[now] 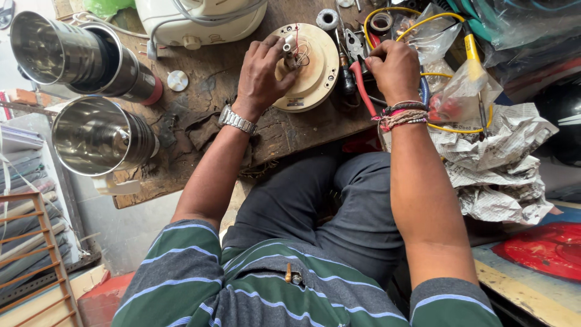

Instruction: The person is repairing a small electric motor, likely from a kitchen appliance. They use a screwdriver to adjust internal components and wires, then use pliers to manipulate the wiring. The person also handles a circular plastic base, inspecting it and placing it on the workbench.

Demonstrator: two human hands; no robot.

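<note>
Worktop (200,115) of scarred dark wood runs across in front of your knees, and nearly everything you need lies on it within reach. Two steel jars (91,136) lie on their sides at its left end, well clear of your arms, and a white appliance body (200,21) sits at the far edge with its grey cord looped over it. Crumpled newspaper (496,163) and clear plastic bags (466,85) crowd your right side, with yellow cable running among them. Between your hands is the cream round motor base (311,63), flat on the wood, thin red and pale wires (298,51) rising from its centre. Your left hand (260,72) is closed on that base, fingers curled over its near-left rim and the thumb up by the small centre post, so keep that grip firm and the base pressed flat while you work on the wires. Your right hand (396,69) is wrapped around red-handled pliers (362,85), the handles jutting toward you; the tips are hidden, so I cannot tell what they bite on. Bring the pliers in low and slow, and take one wire at a time, since the strands look fine and tangled. A small spool (327,19) sits just beyond the base.
</note>
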